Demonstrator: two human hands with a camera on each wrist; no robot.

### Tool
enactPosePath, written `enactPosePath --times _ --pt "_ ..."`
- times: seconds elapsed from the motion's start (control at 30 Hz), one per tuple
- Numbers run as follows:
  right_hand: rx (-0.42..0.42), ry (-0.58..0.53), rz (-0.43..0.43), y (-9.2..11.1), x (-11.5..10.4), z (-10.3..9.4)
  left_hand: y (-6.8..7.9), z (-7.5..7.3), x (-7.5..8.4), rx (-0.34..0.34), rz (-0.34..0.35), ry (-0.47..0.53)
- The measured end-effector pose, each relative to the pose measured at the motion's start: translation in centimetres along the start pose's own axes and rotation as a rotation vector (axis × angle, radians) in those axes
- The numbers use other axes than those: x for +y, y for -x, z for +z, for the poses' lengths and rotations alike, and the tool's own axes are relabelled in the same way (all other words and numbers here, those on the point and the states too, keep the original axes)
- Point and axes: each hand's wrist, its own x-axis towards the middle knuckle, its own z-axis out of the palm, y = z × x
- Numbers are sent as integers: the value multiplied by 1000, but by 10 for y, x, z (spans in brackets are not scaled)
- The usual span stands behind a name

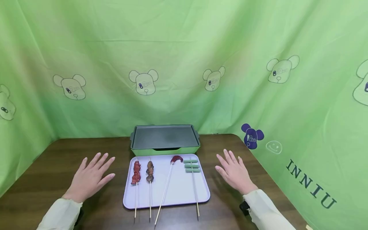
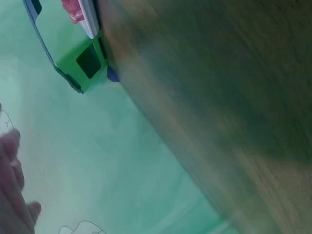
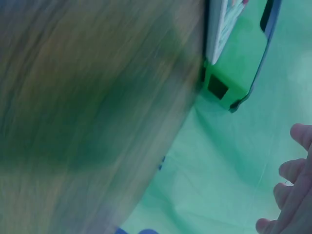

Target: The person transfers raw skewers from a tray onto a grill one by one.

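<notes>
My left hand (image 1: 89,177) hovers over the table left of a white tray (image 1: 161,198), palm down with fingers spread. On the tray's other side my right hand (image 1: 234,171) is held the same way, holding nothing. Four would be too exact: several skewers lie on the tray, their sticks poking past its front edge. One carries red meat pieces (image 1: 136,172), another brown pieces (image 1: 149,172). Further right are a skewer with a curled dark-red piece (image 1: 176,159) and one with green bean-like pieces (image 1: 192,166). Both wrist views catch only fingers at the edge.
Right behind the tray stands a green grill box (image 1: 181,150) with a dark flat grill plate (image 1: 164,135) on top. A brown wooden table (image 1: 109,210) bears everything. Green curtain (image 1: 178,105) with bear prints hangs close along the back and right side.
</notes>
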Motion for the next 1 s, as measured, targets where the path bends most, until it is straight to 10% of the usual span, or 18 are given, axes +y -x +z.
enactPosePath --times 0.43,0.67,1.0 --pt "-57 -287 52 -1 -3 2 -21 21 9 -90 186 42" --pt "-189 -684 192 -6 -14 6 -32 23 8 -126 210 27" --pt "-231 -729 237 -7 -25 18 -31 27 12 -240 247 43"
